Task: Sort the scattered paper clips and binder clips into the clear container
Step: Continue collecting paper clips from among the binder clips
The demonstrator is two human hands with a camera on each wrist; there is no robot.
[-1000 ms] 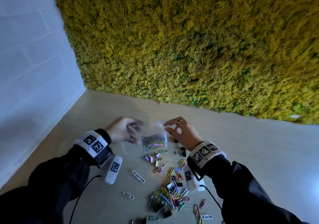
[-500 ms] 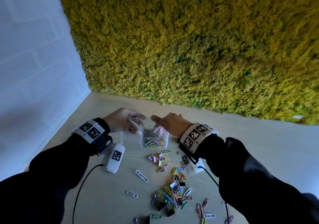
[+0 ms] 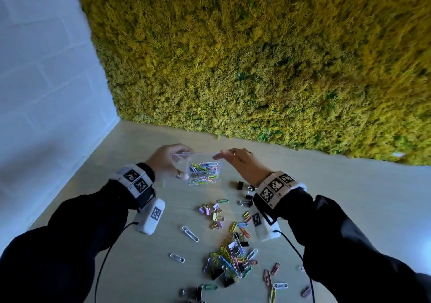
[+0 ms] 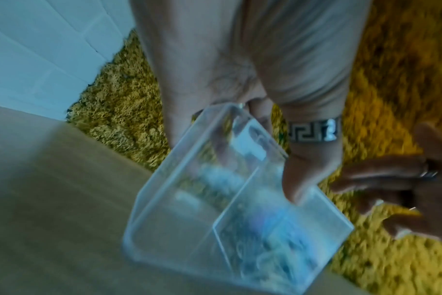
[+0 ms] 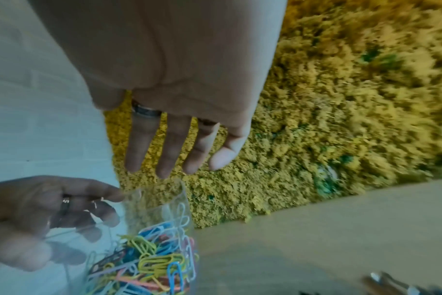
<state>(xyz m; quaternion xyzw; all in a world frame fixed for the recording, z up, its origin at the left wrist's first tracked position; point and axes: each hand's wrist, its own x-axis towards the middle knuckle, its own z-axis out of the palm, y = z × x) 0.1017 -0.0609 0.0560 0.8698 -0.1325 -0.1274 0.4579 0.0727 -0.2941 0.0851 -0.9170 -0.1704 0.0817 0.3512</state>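
We've got the container (image 3: 202,171) between our left hand (image 3: 168,160) and right hand (image 3: 241,165), paper clips (image 3: 203,172) heaped inside it. Nearer us on the table (image 3: 349,197) lies the scattered pile of clips (image 3: 231,259), binder clips (image 3: 245,195) just under the right wrist.

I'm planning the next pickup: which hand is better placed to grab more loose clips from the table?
The right hand, probably. Its fingers are straight and hold nothing, and the black binder clips lie just below its wrist. The left hand grips the clear container, so it is occupied.
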